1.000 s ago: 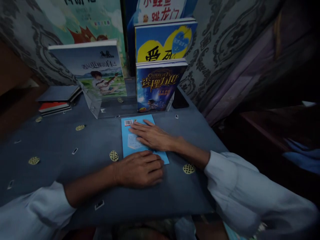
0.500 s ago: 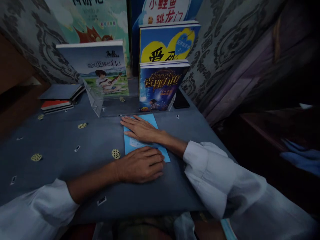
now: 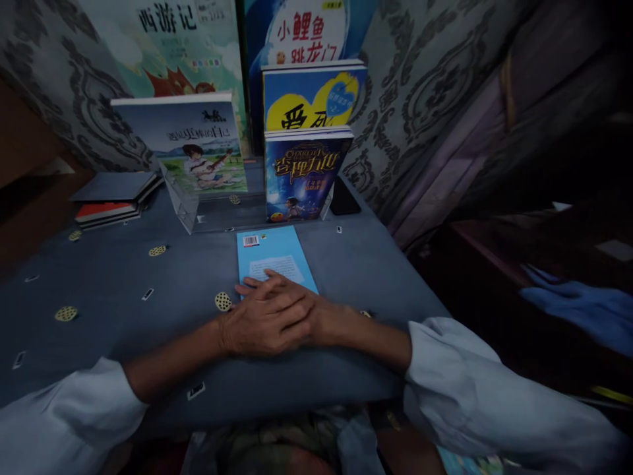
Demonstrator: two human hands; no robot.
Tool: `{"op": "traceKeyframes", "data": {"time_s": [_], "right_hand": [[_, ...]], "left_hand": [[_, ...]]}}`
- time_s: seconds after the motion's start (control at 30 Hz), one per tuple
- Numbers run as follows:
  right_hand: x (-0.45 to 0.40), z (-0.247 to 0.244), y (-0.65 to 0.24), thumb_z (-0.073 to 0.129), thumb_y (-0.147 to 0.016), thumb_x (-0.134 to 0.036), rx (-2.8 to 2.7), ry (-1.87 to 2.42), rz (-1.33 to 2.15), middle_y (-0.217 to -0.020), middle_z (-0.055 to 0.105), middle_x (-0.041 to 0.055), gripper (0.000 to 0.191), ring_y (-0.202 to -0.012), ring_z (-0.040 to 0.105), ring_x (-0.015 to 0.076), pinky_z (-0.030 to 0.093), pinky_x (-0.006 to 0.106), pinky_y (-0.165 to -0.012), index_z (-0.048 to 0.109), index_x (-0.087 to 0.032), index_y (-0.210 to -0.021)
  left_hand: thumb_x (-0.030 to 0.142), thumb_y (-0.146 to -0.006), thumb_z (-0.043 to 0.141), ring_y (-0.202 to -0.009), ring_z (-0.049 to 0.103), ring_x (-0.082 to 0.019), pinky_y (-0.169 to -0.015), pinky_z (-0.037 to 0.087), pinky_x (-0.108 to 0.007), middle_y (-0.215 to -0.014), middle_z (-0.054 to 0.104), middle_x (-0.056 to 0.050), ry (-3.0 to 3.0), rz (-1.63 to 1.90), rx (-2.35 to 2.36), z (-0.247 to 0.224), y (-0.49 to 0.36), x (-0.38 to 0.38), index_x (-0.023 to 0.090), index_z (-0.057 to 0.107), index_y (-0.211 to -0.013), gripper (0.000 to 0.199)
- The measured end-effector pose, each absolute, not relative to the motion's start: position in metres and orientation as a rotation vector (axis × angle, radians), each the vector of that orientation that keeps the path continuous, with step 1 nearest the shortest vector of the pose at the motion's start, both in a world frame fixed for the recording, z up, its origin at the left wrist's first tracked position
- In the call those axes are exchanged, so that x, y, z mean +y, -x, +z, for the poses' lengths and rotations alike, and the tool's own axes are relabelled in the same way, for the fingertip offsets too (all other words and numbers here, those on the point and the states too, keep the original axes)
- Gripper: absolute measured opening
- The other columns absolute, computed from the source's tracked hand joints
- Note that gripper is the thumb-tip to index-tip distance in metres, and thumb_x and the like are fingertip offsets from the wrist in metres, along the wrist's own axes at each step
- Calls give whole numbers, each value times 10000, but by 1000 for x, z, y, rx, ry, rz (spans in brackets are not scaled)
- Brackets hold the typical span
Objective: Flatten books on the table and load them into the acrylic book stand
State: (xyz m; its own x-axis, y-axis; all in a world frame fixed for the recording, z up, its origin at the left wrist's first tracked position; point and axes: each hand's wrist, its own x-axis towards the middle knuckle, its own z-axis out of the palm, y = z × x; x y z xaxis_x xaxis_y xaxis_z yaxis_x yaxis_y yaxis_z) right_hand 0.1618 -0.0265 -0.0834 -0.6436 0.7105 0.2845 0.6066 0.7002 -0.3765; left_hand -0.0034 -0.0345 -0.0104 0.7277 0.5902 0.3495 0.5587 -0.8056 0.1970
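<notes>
Loosely, the left hand rests over the right hand, neither visibly grasping anything, seemingly steadying the light-blue rectangular paper book inward from the front edge of the grey cloth-covered table, while farther back a clear plastic stand props rectangular illustrated paperbacks upright.

Home-like reading corner: upright books, patterned wallpaper, pineapple-print tablecloth
</notes>
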Motion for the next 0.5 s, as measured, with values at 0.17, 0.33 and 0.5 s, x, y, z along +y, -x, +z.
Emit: {"op": "traceKeyframes", "data": {"time_s": [0.17, 0.33, 0.5], "right_hand": [[-15, -36, -176, 466, -1022, -377, -2748, 484, 483, -1392, 659, 2, 444, -1341, 579, 234, 508, 432, -1132, 511, -345, -1463], [-14, -3, -199, 557, -1006, -329, -2825, 487, 481, -1560, 481, 142, 541, -1506, 354, 258, 295, 519, -1252, 447, -158, -1508], [-21, -8, -215, 548, -1014, -322, -2834, 575, 488, -1582, 451, 136, 583, -1527, 306, 231, 244, 487, -1273, 393, -150, -1548]], "left_hand": [[506, -1044, 373, -1208, 627, -317, -1120, 392, -607, -1263, 690, -185, -2925, 752, 785, -6, 14, -34, 117, 562, -1347, 529], [551, -1053, 320, -1474, 402, -227, -1257, 231, -496, -1561, 472, -130, -2624, 488, 944, -6, 32, -23, 195, 283, -1574, 632], [566, -1062, 257, -1553, 229, -187, -1280, 136, -441, -1654, 310, -90, -2615, 215, 882, -5, 32, 25, 204, 243, -1597, 647]]}}
